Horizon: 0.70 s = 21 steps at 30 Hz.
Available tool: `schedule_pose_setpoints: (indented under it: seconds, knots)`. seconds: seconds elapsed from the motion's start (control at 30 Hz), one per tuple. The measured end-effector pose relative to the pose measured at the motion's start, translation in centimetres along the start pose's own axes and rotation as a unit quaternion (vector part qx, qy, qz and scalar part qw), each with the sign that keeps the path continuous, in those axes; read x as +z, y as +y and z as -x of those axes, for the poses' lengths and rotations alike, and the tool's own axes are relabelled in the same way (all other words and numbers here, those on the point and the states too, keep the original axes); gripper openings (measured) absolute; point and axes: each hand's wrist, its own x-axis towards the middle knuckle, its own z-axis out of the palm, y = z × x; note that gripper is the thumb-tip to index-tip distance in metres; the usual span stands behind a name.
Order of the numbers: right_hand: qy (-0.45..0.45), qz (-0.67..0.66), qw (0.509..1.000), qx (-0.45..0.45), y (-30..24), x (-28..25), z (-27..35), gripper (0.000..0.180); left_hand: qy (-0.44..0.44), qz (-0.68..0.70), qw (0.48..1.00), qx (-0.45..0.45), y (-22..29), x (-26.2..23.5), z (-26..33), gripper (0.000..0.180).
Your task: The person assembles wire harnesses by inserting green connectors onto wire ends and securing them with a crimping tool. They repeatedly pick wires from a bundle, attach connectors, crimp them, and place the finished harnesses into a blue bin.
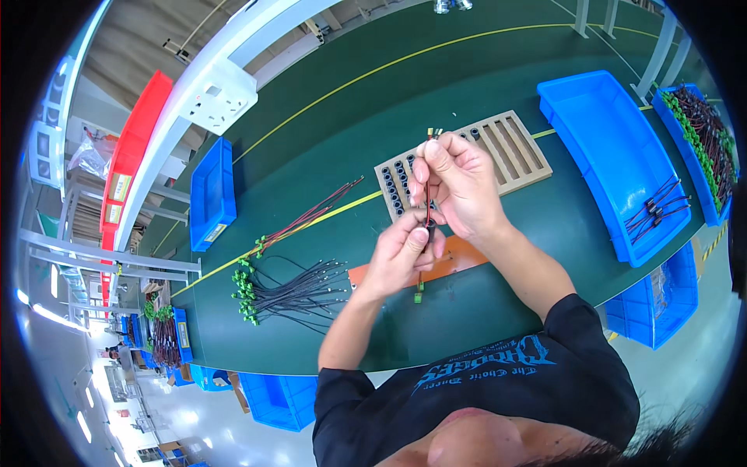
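Observation:
A thin red and black cable [427, 194] runs upright between my two hands above the table. My left hand [398, 253] is closed round its lower part, where a small dark piece shows between thumb and fingers. Higher up, my right hand [464, 183] pinches the wires, and their bare gold-coloured terminals [434, 133] stick out past the fingertips. A green connector [419, 296] hangs at the cable's lower end. Beneath my hands lies an orange strip [459, 259]. Just beyond, a slotted wooden tray [537, 167] holds several black cylindrical pieces [394, 194], partly hidden by my hands.
Black cables [303, 292] with green connectors lie left, beside red cables [311, 212]. A blue bin [212, 194] stands farther left. At right, a large blue bin [591, 148] holds several cables with black pieces; another blue bin [704, 148] is full of cables.

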Motion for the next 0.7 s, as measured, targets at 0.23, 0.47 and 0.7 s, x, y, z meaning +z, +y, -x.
schedule_pose_setpoints:
  seconds: [0.23, 0.47, 0.7]
  knots:
    - [-0.023, 0.143, 0.989, -0.041, -1.2, -0.3, -0.4, 0.019, 0.083, -0.202, 0.975, 0.039, -1.2, 1.9, -0.7, 0.041]
    - [0.025, 0.160, 0.987, -0.020, -2.3, -1.3, -1.2, 0.021, 0.121, -0.298, 0.937, 0.134, -3.0, 2.1, -2.3, 0.036]
    - [0.029, 0.164, 0.986, -0.031, -3.5, -1.2, -1.8, 0.020, 0.055, 0.034, 0.997, 0.049, -2.5, 3.7, -2.3, 0.040]
